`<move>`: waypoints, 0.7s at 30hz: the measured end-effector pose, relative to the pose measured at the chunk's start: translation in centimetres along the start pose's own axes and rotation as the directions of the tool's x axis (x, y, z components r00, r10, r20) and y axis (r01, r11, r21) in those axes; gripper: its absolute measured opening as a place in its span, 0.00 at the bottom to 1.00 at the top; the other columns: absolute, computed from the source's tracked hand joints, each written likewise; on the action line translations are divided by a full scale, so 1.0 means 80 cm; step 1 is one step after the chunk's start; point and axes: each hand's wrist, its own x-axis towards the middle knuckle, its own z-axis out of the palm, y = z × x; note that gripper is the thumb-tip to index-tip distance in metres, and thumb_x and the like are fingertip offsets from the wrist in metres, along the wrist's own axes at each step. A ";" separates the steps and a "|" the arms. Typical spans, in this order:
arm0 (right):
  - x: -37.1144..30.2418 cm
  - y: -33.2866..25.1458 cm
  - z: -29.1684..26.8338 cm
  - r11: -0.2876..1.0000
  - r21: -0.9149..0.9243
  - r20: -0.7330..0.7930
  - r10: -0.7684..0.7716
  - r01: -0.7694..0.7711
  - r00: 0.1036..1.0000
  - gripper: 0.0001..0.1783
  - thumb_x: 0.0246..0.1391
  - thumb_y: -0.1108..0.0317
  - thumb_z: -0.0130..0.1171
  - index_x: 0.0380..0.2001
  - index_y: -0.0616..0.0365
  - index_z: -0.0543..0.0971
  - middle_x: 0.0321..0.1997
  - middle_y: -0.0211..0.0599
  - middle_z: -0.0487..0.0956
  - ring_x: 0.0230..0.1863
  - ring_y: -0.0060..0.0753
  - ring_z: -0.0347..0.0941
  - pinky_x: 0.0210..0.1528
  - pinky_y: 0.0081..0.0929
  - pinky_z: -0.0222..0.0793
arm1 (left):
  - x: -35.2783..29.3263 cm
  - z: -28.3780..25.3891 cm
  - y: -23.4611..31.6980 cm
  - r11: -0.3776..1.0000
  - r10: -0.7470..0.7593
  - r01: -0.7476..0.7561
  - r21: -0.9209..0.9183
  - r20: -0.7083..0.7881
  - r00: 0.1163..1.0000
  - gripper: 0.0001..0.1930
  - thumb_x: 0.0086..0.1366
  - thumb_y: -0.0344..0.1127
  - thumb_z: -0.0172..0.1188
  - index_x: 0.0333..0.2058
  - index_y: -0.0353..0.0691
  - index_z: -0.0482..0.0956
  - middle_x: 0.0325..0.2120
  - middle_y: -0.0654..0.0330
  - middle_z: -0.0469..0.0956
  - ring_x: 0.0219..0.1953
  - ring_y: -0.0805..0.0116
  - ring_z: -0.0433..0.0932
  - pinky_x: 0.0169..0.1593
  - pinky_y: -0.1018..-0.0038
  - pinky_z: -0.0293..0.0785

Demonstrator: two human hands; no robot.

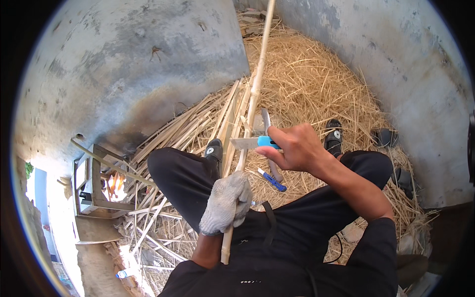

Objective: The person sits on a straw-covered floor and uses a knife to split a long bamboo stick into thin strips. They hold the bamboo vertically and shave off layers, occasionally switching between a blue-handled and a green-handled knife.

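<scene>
In the head view, the person is sitting over a straw-covered floor, and a long pale pole (pixel 256 89) is running from the lap toward the far wall (pixel 331 29). The gloved left hand (pixel 225 203) is closing its fingers around the near part of the pole, with the short near end sticking out below the glove. The bare right hand (pixel 297 148) is pinching the light blue handle of a knife (pixel 267 142) between thumb and fingers, and the wide blade is pointing left, lying across the pole just beyond the glove; whether the edge is touching the pole, I cannot tell.

The step in hand is seemingly one of trimming or shaving the pole's surface. The next move is probably calling for a firm left grip and a controlled blade angle, with the edge staying clear of the glove.

The pole is passing through the left hand, while the right hand is hovering just to its right, only the knife reaching over it. On the straw to the right of the pole, a darker blue knife (pixel 276 182) is lying near the right hand, beside a tool with a wooden handle (pixel 274 171). Split strips (pixel 193 119) are piling up to the left, and loose straw (pixel 307 74) is spreading on the far right.
</scene>
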 end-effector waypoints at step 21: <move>0.000 0.091 0.043 0.981 0.195 -0.256 0.050 0.001 0.965 0.25 0.66 0.45 0.49 0.23 0.52 0.73 0.08 0.26 0.64 0.07 0.25 0.59 0.10 0.31 0.54 | -0.002 -0.005 -0.007 0.993 -0.033 0.065 0.098 -0.297 0.954 0.19 0.73 0.47 0.50 0.26 0.40 0.68 0.09 0.68 0.61 0.08 0.80 0.56 0.10 0.80 0.54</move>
